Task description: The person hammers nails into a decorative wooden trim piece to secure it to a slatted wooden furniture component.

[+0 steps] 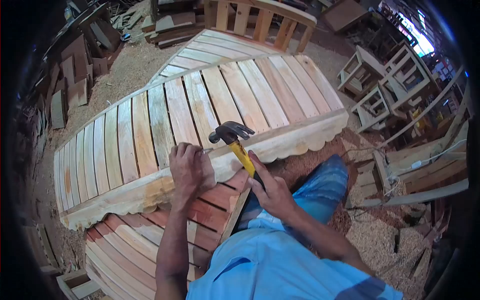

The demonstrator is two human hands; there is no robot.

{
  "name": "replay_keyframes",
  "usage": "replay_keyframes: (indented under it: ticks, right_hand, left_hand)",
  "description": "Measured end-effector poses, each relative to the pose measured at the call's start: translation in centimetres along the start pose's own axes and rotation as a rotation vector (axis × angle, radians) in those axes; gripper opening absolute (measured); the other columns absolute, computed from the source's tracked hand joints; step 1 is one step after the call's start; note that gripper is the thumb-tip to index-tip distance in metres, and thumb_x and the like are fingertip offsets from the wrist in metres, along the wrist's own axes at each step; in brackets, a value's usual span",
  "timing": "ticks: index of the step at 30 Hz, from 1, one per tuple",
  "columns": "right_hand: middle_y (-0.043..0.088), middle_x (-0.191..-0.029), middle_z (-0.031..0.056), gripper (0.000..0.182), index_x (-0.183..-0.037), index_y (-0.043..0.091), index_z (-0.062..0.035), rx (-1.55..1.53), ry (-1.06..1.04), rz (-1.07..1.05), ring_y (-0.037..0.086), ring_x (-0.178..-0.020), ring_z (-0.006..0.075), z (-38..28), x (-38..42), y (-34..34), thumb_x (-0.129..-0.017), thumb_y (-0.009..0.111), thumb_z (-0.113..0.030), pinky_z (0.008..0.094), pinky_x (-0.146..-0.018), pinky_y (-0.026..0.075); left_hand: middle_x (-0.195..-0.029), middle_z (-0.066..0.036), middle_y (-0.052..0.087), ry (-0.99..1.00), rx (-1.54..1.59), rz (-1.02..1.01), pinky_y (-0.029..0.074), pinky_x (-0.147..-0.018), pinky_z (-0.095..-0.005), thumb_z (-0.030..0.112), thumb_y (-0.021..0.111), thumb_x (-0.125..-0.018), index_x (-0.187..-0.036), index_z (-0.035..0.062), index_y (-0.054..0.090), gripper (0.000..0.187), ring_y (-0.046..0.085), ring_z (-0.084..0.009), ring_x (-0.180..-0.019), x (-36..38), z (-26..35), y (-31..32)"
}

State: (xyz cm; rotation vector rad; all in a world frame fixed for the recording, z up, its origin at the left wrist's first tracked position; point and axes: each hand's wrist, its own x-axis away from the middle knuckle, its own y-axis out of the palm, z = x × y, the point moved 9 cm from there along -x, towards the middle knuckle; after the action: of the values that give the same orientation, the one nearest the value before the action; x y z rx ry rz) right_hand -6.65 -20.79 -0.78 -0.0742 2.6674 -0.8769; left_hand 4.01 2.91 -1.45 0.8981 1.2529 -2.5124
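Observation:
My right hand grips a claw hammer by its yellow and black handle. The dark steel head is up, above the front rail of a slatted wooden panel. My left hand is closed at that rail, its fingertips pinching a thin nail-like piece that points toward the hammer. The panel has pale boards with narrow gaps and a scalloped front edge. Under it, close to my body, lies another slatted wooden panel.
A further slatted panel and a railed wooden frame are behind. Wooden stool frames stand at right. Scrap boards pile up at left, and wood shavings cover the floor.

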Motion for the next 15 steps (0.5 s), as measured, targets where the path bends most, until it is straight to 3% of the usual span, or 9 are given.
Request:
replay_keyframes:
  ticks: [2, 4, 6, 8, 9, 15]
  right_hand:
    - [0.075, -0.114, 0.0286, 0.081, -0.176, 0.03, -0.0177, -0.038, 0.002, 0.1, 0.076, -0.081, 0.0382, -2.6, 1.1, -2.3, -0.105, 0.068, -0.01, 0.0478, -0.075, 0.061]
    - [0.074, -0.129, 0.0286, 0.083, -0.177, 0.029, -0.0166, -0.053, -0.001, 0.143, 0.079, -0.088, 0.0324, -4.9, -0.7, -6.1, -0.104, 0.068, -0.006, 0.044, -0.078, 0.062]
    - [0.071, -0.141, 0.0245, 0.08, -0.176, 0.03, -0.0137, -0.017, -0.058, 0.193, 0.077, -0.09, 0.0269, -9.8, -2.0, -11.1, -0.106, 0.067, -0.007, 0.04, -0.08, 0.062]
    - [0.066, -0.126, 0.0173, 0.077, -0.176, 0.028, -0.0126, -0.063, -0.155, 0.364, 0.069, -0.081, 0.0198, -12.4, -2.9, -14.9, -0.11, 0.066, -0.013, 0.0336, -0.071, 0.057]
    - [0.063, -0.107, 0.0122, 0.075, -0.176, 0.025, -0.0129, -0.127, -0.219, 0.503, 0.062, -0.071, 0.0155, -12.9, -2.8, -16.6, -0.112, 0.064, -0.019, 0.0292, -0.061, 0.051]
    - [0.063, -0.101, 0.0092, 0.069, -0.173, 0.032, -0.0135, -0.314, -0.463, 0.786, 0.061, -0.07, 0.0155, -17.5, -3.7, -23.4, -0.112, 0.064, -0.019, 0.0302, -0.063, 0.052]
  left_hand:
    - [-0.104, -0.009, 0.068, -0.022, 0.006, 0.007, 0.047, -0.094, -0.049, 0.006, 0.074, -0.093, -0.102, 0.0087, 0.075, 0.01, 0.062, -0.0346, -0.104, 0.7, -0.2, -0.2]
    - [-0.103, -0.01, 0.069, -0.053, 0.065, -0.001, 0.048, -0.094, -0.0485, 0.007, 0.073, -0.094, -0.104, 0.0086, 0.075, 0.011, 0.063, -0.0349, -0.104, 0.1, -0.1, 0.4]
    - [-0.103, -0.009, 0.07, -0.06, 0.085, -0.076, 0.049, -0.094, -0.0476, 0.008, 0.074, -0.094, -0.105, 0.0088, 0.076, 0.011, 0.063, -0.0343, -0.104, 0.2, 0.6, 0.9]
    - [-0.103, -0.008, 0.071, -0.047, 0.083, -0.088, 0.049, -0.095, -0.0466, 0.009, 0.075, -0.094, -0.105, 0.0099, 0.078, 0.012, 0.064, -0.0328, -0.104, 0.3, 0.4, 1.4]
    - [-0.102, -0.007, 0.071, -0.043, 0.082, -0.094, 0.05, -0.095, -0.0461, 0.009, 0.076, -0.093, -0.105, 0.0105, 0.079, 0.012, 0.064, -0.0321, -0.104, 0.3, 0.2, 1.6]
    - [-0.102, -0.004, 0.072, -0.049, 0.057, -0.11, 0.05, -0.096, -0.0455, 0.009, 0.079, -0.091, -0.105, 0.0132, 0.083, 0.015, 0.065, -0.0294, -0.104, 0.2, 0.4, 1.8]
